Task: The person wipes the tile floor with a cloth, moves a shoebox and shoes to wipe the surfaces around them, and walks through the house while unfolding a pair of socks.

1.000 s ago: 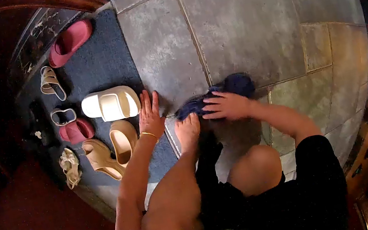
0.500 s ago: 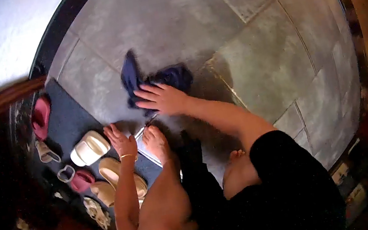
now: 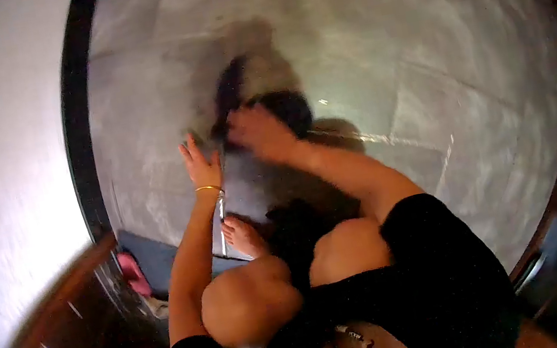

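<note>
A dark navy cloth (image 3: pixel 291 110) lies bunched on the grey tiled floor (image 3: pixel 343 36), with one end sticking up and away from me. My right hand (image 3: pixel 262 133) rests palm down on the cloth's near side, its fingers stretched out flat but blurred by motion. Close by on the left, my left hand (image 3: pixel 203 166) is held low over or on the tiles with fingers spread, holding nothing. A bracelet (image 3: pixel 209 188) circles that wrist. Whether the left palm touches the floor I cannot tell.
My bare foot (image 3: pixel 244 238) is beside a pale metal strip (image 3: pixel 224 228) at the edge of a dark mat (image 3: pixel 151 252). A pink slipper (image 3: pixel 133 272) sits at the mat's left end. A white wall with a dark baseboard (image 3: pixel 80 127) runs along the left.
The view has shifted forward, so most shoes have left it. My left hand has moved forward from beside the slippers onto or over the tiles. Hand and cloth on the right have moved forward.
</note>
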A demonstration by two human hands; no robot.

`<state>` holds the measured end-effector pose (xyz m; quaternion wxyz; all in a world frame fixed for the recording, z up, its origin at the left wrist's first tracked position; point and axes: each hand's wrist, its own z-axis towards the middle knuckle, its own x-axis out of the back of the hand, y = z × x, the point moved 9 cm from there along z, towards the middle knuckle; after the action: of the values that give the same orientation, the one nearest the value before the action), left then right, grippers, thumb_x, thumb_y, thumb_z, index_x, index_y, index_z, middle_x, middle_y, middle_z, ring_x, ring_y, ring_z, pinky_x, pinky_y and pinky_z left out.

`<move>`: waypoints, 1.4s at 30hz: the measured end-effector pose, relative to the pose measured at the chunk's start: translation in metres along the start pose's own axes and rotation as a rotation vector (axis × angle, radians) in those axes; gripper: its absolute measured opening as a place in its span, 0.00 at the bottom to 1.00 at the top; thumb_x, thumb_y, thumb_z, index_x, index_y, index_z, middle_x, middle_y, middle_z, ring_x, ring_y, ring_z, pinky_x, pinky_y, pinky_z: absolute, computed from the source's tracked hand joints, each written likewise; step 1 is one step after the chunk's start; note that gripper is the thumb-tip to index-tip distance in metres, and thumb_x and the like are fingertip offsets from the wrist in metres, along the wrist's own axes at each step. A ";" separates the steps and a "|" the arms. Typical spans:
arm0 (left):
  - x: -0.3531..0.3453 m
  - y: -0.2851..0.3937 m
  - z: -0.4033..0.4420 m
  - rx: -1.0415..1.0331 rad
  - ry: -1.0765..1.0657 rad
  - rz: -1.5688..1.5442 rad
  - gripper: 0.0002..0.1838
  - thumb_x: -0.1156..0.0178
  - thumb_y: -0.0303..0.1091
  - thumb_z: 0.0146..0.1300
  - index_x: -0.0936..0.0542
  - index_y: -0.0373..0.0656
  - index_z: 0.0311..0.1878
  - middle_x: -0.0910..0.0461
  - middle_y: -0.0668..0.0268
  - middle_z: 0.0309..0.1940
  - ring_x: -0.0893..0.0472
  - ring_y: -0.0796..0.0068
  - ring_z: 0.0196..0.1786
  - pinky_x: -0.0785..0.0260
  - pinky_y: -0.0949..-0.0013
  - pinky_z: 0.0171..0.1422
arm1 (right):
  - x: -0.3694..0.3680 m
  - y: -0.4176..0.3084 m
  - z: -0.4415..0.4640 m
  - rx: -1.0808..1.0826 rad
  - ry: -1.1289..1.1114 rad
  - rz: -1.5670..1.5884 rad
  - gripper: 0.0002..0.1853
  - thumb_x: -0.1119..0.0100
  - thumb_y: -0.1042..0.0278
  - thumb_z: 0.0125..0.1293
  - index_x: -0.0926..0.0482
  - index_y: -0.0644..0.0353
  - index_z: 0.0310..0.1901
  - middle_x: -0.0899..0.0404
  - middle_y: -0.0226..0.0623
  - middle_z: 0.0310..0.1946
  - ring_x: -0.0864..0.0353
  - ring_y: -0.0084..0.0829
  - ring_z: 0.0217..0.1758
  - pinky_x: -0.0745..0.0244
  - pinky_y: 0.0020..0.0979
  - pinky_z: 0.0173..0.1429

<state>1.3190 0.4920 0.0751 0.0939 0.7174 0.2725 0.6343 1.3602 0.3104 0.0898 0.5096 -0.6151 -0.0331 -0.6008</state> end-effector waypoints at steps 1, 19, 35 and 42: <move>-0.006 0.024 0.014 -0.091 -0.056 -0.031 0.48 0.35 0.31 0.55 0.48 0.52 0.77 0.56 0.42 0.76 0.46 0.39 0.74 0.46 0.53 0.74 | -0.005 -0.026 -0.027 0.069 -0.145 -0.080 0.28 0.39 0.66 0.55 0.26 0.45 0.61 0.35 0.38 0.69 0.40 0.44 0.74 0.45 0.50 0.75; -0.050 0.282 0.035 -0.643 -0.568 0.635 0.48 0.33 0.26 0.52 0.45 0.58 0.75 0.52 0.45 0.75 0.36 0.44 0.70 0.34 0.56 0.68 | 0.186 0.064 -0.263 -1.015 0.317 -0.098 0.33 0.38 0.56 0.57 0.31 0.52 0.66 0.41 0.49 0.70 0.46 0.50 0.75 0.51 0.57 0.74; -0.170 0.377 -0.029 -0.625 -0.140 0.433 0.50 0.32 0.49 0.55 0.49 0.55 0.78 0.56 0.43 0.76 0.53 0.40 0.77 0.54 0.39 0.75 | 0.358 0.168 -0.473 -1.359 0.658 -0.560 0.28 0.34 0.55 0.52 0.24 0.43 0.58 0.35 0.39 0.68 0.41 0.48 0.72 0.50 0.54 0.72; -0.240 0.425 -0.103 -0.702 -0.379 0.427 0.58 0.40 0.68 0.55 0.59 0.49 0.79 0.70 0.43 0.77 0.65 0.39 0.79 0.63 0.29 0.72 | 0.275 0.033 -0.744 -2.133 0.855 -0.761 0.31 0.41 0.50 0.63 0.33 0.36 0.69 0.44 0.40 0.74 0.50 0.50 0.77 0.56 0.61 0.74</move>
<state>1.3243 -0.0062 0.0915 0.2468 0.7856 -0.1352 0.5510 0.9328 -0.3586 0.1037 -0.4930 -0.4287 0.4712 -0.5925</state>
